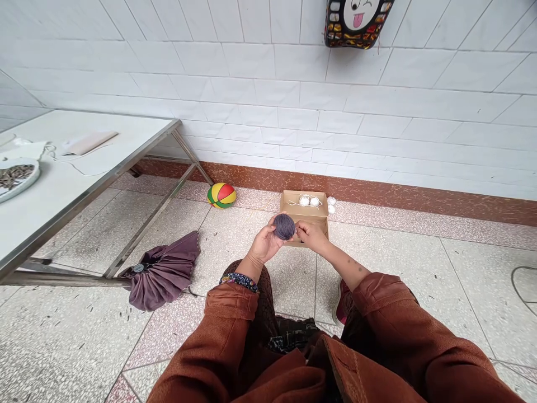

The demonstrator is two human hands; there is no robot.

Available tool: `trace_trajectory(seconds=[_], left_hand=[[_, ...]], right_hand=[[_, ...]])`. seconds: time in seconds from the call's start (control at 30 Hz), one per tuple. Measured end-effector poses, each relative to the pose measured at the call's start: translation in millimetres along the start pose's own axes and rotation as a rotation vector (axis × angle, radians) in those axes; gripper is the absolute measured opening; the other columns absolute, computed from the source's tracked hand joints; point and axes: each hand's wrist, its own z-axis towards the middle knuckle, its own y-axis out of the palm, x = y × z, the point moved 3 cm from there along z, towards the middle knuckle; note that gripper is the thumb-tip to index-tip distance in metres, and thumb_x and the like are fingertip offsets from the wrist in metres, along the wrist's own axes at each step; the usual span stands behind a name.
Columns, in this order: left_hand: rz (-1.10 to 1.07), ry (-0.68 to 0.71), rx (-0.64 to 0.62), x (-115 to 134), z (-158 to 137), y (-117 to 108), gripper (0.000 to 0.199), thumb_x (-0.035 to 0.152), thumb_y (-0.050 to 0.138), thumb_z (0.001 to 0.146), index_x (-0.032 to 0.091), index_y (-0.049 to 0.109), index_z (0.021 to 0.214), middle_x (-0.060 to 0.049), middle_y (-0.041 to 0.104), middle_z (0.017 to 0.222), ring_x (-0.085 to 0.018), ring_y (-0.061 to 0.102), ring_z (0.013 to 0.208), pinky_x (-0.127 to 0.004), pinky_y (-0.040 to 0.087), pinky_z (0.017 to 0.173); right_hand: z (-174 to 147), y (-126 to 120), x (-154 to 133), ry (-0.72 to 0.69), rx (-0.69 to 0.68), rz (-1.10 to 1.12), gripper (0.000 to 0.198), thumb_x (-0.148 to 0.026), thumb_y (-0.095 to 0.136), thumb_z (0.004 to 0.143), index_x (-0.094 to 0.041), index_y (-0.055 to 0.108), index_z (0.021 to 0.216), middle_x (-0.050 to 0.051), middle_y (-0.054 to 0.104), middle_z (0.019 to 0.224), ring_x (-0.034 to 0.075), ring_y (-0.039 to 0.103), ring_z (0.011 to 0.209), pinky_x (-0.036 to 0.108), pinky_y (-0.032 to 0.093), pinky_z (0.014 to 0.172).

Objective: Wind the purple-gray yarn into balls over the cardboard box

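A dark grey-purple ball of yarn (285, 226) rests in my left hand (265, 242), whose fingers and thumb close round its left side. My right hand (309, 234) is at the ball's right edge, thumb and fingertips pinched together; what lies between them is too small to make out. Just beyond and partly behind my hands, an open cardboard box (293, 209) stands on the floor. Two white balls of string (309, 200) lie in its upper part, and my right hand hides some of its lower part.
Left stands a metal-framed table (146, 146) with a plate (20, 184) of dark bits. Under its edge lie a purple folded umbrella (168, 271) and a colourful ball (222, 195). Small white round things (331, 205) sit beside the box. A black basket (356, 22) hangs on the tiled wall.
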Motion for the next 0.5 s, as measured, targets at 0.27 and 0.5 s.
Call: trace_trajectory(seconds=[0.27, 0.5], left_hand=[[0.095, 0.132, 0.241, -1, 11, -21, 0.044, 0.036, 0.077, 0.076, 0.024, 0.060, 0.115, -0.005, 0.067, 0.117, -0.019, 0.063, 0.100, -0.033, 0.049, 0.088], [0.401, 0.209, 0.402, -8, 19, -34, 0.063, 0.032, 0.085, 0.067, 0.024, 0.055, 0.122, -0.006, 0.065, 0.116, -0.020, 0.061, 0.103, -0.033, 0.048, 0.089]], right_hand=[[-8, -4, -7, -0.077, -0.019, -0.025, 0.019, -0.031, 0.054, 0.095, -0.020, 0.066, 0.086, -0.002, 0.060, 0.068, 0.015, 0.054, 0.066, 0.025, 0.039, 0.065], [-18, -8, -28, -0.254, -0.152, 0.005, 0.025, -0.038, 0.053, 0.098, -0.020, 0.068, 0.088, 0.001, 0.066, 0.078, 0.016, 0.058, 0.071, 0.027, 0.044, 0.071]])
